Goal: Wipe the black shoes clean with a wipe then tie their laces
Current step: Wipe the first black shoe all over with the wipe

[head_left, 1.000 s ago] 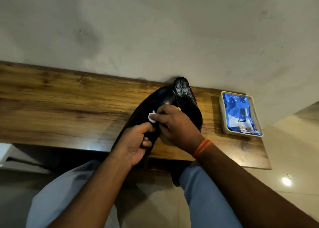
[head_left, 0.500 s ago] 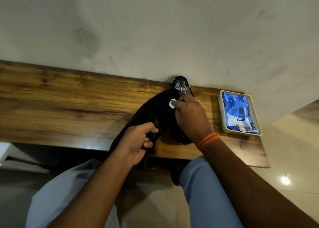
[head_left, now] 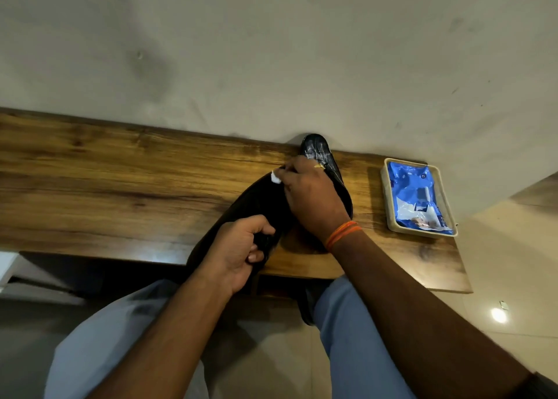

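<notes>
Black shoe [head_left: 253,205] held tilted over near edge of bench [head_left: 120,193], heel end clamped in left hand [head_left: 238,250], fingers curled round it. Wipe [head_left: 276,177] pinched under right hand [head_left: 314,199] fingertips, pressed against toe. Second shoe [head_left: 317,151] just behind, partly hidden. Wipe packet [head_left: 415,199] in tray [head_left: 389,214], right of shoes. Wiping step in hand; laces untied, judged pending. Next: steady strokes, firm heel hold.
</notes>
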